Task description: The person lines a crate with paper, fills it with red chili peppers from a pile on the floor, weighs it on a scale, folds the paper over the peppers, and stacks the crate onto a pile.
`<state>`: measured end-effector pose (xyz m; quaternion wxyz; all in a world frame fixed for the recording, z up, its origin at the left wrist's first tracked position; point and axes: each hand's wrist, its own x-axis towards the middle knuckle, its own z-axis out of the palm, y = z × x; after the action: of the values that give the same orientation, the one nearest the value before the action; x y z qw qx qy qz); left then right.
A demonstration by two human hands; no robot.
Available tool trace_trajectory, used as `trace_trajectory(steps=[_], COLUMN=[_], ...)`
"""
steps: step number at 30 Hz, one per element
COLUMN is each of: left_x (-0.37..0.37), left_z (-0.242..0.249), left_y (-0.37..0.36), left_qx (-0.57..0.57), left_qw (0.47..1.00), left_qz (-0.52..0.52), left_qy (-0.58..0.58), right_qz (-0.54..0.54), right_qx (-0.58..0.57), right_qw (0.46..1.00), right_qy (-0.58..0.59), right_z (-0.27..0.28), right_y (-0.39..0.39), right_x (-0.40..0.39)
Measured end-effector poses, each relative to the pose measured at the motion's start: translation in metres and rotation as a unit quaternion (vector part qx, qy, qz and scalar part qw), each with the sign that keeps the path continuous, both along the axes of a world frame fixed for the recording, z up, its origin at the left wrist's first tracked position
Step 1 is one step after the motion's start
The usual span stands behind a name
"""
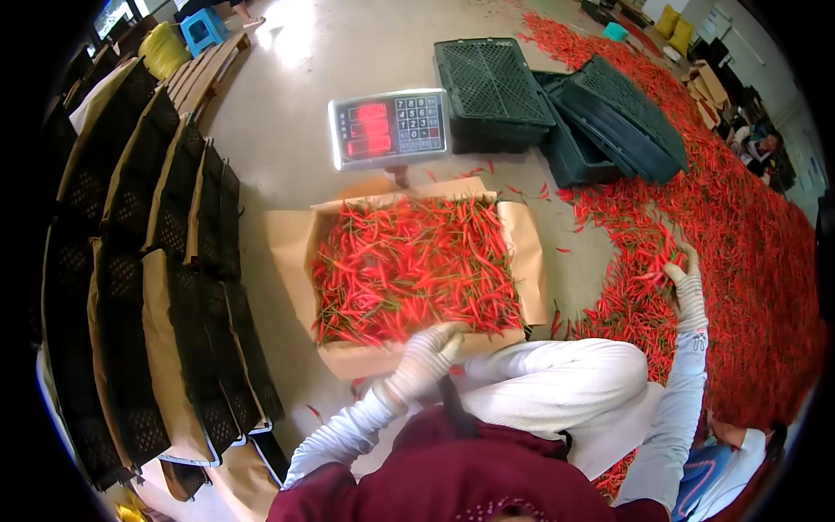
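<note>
A box lined with brown paper (348, 358) sits on the floor before me, filled with red chili peppers (409, 270) with green stems. My left hand (428, 355), in a pale knit glove, is at the box's near edge by the paper. Its fingers are curled closed, and what they may grip is hidden. Out to the right, my right hand (687, 283), gloved with bare fingertips, is closed around some chili peppers at the edge of a large chili heap (748, 278). A scale display (389, 128) with red digits stands beyond the box.
Dark green crates (491, 87) stand behind the box, with more crates (622, 113) tilted on the heap's edge. Black paper-lined crates (130, 348) are stacked along the left. A blue stool (203, 30) and wooden pallet (204, 74) are farther back. Another person (726, 474) sits at lower right.
</note>
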<state>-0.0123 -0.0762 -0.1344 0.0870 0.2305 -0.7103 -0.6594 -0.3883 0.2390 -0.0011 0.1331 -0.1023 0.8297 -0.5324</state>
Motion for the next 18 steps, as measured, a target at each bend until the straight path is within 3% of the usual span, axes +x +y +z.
trace_trajectory(steps=[2, 3, 4, 5, 6, 7, 8, 9, 10, 12, 13, 15, 16, 18], left_x=[-0.002, -0.004, -0.003, -0.005, -0.011, -0.019, -0.031, -0.048, -0.067, -0.106, -0.118, -0.136, -0.133, -0.114], left_z=[0.001, -0.008, -0.009, -0.009, -0.01, -0.008, -0.004, -0.001, 0.002, 0.0, -0.005, -0.039, -0.042, -0.061], left_y=[-0.003, -0.004, -0.007, -0.011, -0.016, -0.023, -0.031, -0.038, -0.046, -0.067, -0.077, -0.105, -0.114, -0.129], left_qx=[-0.023, -0.003, -0.064, -0.089, -0.115, -0.237, -0.356, -0.405, -0.454, -0.556, -0.6, -0.654, -0.629, -0.609], left_qw=[0.999, 0.999, 0.997, 0.994, 0.991, 0.968, 0.929, 0.905, 0.876, 0.819, 0.792, 0.743, 0.762, 0.786], left_qz=[0.017, 0.026, 0.029, 0.044, 0.059, 0.073, 0.085, 0.104, 0.124, 0.129, 0.116, 0.088, 0.06, 0.007], left_qy=[0.017, 0.043, 0.037, 0.036, 0.036, 0.045, 0.055, 0.079, 0.104, 0.06, -0.01, -0.11, -0.137, -0.106], right_qz=[-0.05, -0.068, -0.076, -0.021, 0.041, 0.117, 0.176, 0.233, 0.3, 0.402, 0.401, 0.382, 0.386, 0.398], right_qx=[0.058, 0.3, 0.52, 0.519, 0.455, 0.309, 0.235, 0.161, 0.257, 0.338, 0.265, 0.299, 0.344, 0.337], right_qw=[0.997, 0.941, 0.806, 0.8, 0.83, 0.889, 0.913, 0.929, 0.867, 0.803, 0.797, 0.776, 0.755, 0.787], right_qy=[-0.012, 0.137, 0.273, 0.299, 0.319, 0.317, 0.284, 0.239, 0.304, 0.283, 0.365, 0.404, 0.403, 0.33], right_z=[-0.036, -0.06, -0.052, -0.045, -0.053, -0.05, -0.057, -0.065, -0.079, -0.098, -0.109, -0.144, -0.147, -0.175], right_y=[0.046, 0.07, 0.056, 0.036, 0.023, -0.023, -0.067, -0.111, -0.154, -0.245, -0.27, -0.321, -0.334, -0.342], right_x=[-0.035, -0.052, -0.035, -0.021, -0.026, -0.01, 0.008, 0.027, 0.039, 0.079, 0.099, 0.114, 0.116, 0.117])
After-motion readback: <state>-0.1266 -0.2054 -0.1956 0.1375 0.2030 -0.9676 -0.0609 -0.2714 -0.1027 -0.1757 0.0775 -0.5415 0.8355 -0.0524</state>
